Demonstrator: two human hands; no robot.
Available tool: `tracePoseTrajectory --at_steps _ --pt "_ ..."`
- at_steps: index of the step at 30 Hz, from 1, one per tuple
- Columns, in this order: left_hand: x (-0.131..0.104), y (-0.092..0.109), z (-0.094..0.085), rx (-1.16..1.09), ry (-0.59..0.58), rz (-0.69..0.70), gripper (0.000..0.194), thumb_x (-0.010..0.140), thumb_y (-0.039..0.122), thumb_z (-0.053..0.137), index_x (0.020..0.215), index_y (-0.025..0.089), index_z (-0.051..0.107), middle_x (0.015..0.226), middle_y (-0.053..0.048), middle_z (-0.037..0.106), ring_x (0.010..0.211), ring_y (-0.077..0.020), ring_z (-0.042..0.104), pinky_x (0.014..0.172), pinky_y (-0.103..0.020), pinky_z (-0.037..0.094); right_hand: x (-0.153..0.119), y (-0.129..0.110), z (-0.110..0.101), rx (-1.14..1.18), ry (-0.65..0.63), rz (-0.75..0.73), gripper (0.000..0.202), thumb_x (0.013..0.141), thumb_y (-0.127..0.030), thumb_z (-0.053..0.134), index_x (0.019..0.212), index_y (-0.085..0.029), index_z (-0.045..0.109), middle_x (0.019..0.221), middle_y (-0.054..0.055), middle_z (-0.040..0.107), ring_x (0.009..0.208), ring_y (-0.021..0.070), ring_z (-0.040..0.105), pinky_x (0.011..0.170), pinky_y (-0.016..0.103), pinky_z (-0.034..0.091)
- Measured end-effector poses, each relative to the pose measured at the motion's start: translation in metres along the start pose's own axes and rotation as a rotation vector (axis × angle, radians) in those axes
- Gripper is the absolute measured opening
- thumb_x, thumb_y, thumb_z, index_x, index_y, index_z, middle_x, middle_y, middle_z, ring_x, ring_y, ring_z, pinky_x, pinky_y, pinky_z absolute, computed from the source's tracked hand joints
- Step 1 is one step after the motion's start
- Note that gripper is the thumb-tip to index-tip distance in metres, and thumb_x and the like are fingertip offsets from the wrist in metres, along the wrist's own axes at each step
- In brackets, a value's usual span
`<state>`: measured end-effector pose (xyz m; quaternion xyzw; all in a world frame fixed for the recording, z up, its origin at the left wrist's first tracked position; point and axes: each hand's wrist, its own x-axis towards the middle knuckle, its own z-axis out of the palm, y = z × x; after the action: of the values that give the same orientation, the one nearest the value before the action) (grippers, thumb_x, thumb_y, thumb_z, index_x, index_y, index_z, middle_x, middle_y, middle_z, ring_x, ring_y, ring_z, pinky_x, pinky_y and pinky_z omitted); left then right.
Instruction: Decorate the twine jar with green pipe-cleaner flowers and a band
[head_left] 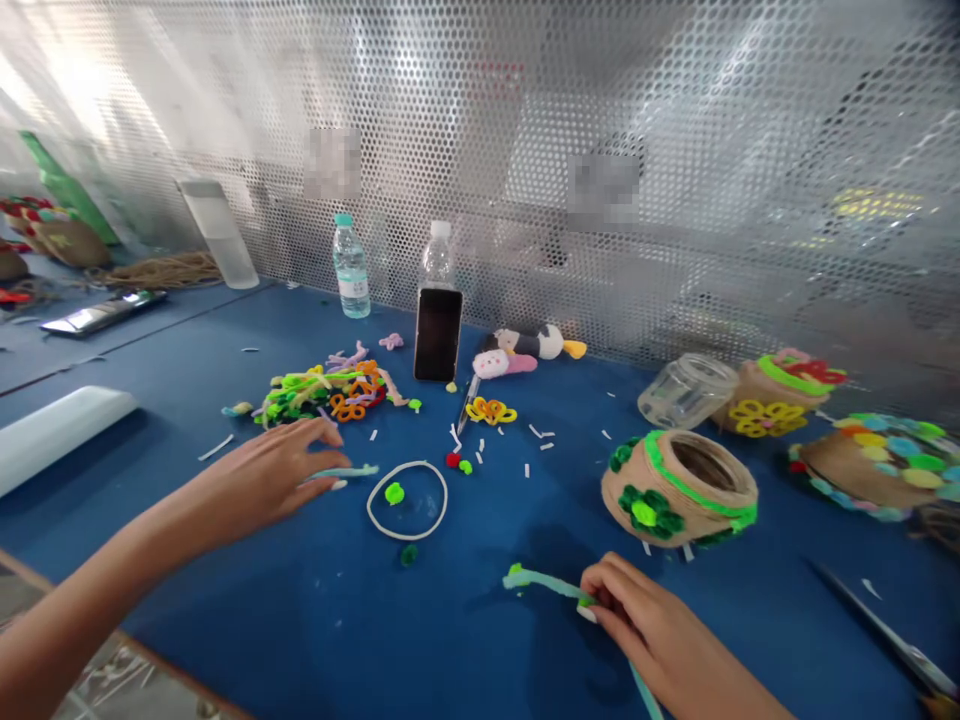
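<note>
My left hand (296, 465) is above the blue table, its thumb and fingers around a short pale blue fuzzy strip (360, 471). On the right, my right hand (626, 605) pinches a longer pale blue strip (551, 581) with bright green bits on it; its other end trails below the hand. Between the hands lies a white ring (444, 505) with a green pompom (394, 493) inside it. A dark green piece (409, 555) is just below the ring. Beyond my right hand, a twine-wrapped jar (626, 490) with green flower trim lies tilted.
A colourful pile of fuzzy pieces (307, 392) lies beyond my left hand. Behind stand a phone (439, 335) and water bottles (352, 270). A clear jar (686, 392) and decorated pots (780, 395) are at right, with scissors (885, 625) near the right edge.
</note>
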<state>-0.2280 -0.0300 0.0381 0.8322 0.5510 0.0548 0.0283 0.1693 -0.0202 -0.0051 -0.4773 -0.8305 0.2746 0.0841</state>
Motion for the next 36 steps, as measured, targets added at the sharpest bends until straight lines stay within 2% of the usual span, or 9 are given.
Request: tracePoseTrajectory --at_steps 6,10,15,22,25,27,31,34,36 --pt "0.028 0.039 0.01 -0.059 -0.119 0.063 0.025 0.09 0.028 0.043 0.111 0.024 0.055 0.107 -0.005 0.055 0.093 -0.0192 0.057 0.083 -0.032 0.045 0.008 -0.013 -0.016 0.1 -0.054 0.088 0.012 0.087 -0.027 0.039 0.08 -0.021 0.046 0.072 0.0 0.05 0.064 0.0146 0.05 0.06 0.027 0.041" --pt "0.045 0.04 0.029 -0.128 -0.175 0.095 0.017 0.086 0.024 0.048 0.099 0.018 0.058 0.097 -0.006 0.056 0.084 -0.0178 0.057 0.072 -0.027 0.045 0.004 -0.022 -0.029 0.441 -0.188 0.148 0.02 0.087 -0.04 0.044 0.084 -0.021 0.048 0.075 0.0 0.054 0.071 0.0152 0.051 0.064 0.026 0.041" --pt "0.05 0.042 0.029 -0.318 -0.091 0.1 0.018 0.079 0.017 0.049 0.095 0.017 0.056 0.086 -0.002 0.055 0.07 -0.0124 0.054 0.064 -0.023 0.043 -0.012 -0.02 -0.041 0.573 -0.11 0.213 0.021 0.087 -0.042 0.045 0.09 -0.022 0.049 0.076 0.0 0.055 0.07 0.0144 0.052 0.061 0.026 0.04" --pt "0.058 0.12 0.032 -0.363 -0.227 0.416 0.031 0.082 0.013 0.048 0.112 0.02 0.05 0.103 -0.006 0.05 0.075 -0.0147 0.058 0.068 -0.026 0.049 -0.011 -0.016 -0.041 0.614 -0.001 0.229 0.027 0.085 -0.045 0.048 0.096 -0.02 0.053 0.075 0.002 0.06 0.058 0.0117 0.048 0.054 0.025 0.038" --pt "0.067 0.135 0.036 -0.317 -0.255 0.527 0.029 0.086 0.02 0.047 0.115 0.019 0.047 0.107 -0.007 0.05 0.076 -0.0161 0.059 0.07 -0.028 0.05 -0.009 -0.016 -0.044 0.626 0.056 0.225 0.031 0.084 -0.047 0.047 0.095 -0.019 0.053 0.074 0.002 0.059 0.054 0.0107 0.044 0.054 0.026 0.038" --pt "0.075 0.132 0.036 -0.268 -0.198 0.53 0.028 0.09 0.025 0.042 0.117 0.019 0.046 0.112 -0.008 0.049 0.078 -0.016 0.059 0.069 -0.028 0.051 -0.012 -0.014 -0.045 0.619 0.069 0.218 0.032 0.083 -0.049 0.047 0.093 -0.019 0.053 0.073 0.002 0.058 0.053 0.011 0.044 0.054 0.026 0.039" --pt "0.095 0.1 0.041 -0.069 0.013 0.294 0.025 0.091 0.018 0.039 0.113 0.017 0.05 0.11 -0.01 0.05 0.092 -0.0207 0.056 0.08 -0.036 0.048 -0.017 -0.008 -0.044 0.596 0.082 0.225 0.034 0.083 -0.051 0.047 0.091 -0.019 0.053 0.073 0.002 0.057 0.055 0.0115 0.044 0.052 0.026 0.039" --pt "0.108 0.08 0.05 -0.018 0.017 0.24 0.019 0.088 0.015 0.045 0.103 0.014 0.056 0.098 -0.009 0.055 0.096 -0.0238 0.051 0.086 -0.041 0.043 -0.017 -0.008 -0.041 0.603 0.114 0.237 0.035 0.081 -0.053 0.049 0.088 -0.019 0.053 0.072 0.001 0.057 0.054 0.0113 0.044 0.053 0.026 0.039" --pt "0.107 0.081 0.05 -0.056 0.006 0.254 0.016 0.089 0.015 0.043 0.093 0.014 0.059 0.09 -0.008 0.057 0.089 -0.0219 0.051 0.081 -0.037 0.044 -0.016 -0.01 -0.041 0.608 0.125 0.229 0.035 0.081 -0.052 0.05 0.087 -0.018 0.053 0.071 0.001 0.057 0.053 0.0109 0.043 0.053 0.026 0.038"
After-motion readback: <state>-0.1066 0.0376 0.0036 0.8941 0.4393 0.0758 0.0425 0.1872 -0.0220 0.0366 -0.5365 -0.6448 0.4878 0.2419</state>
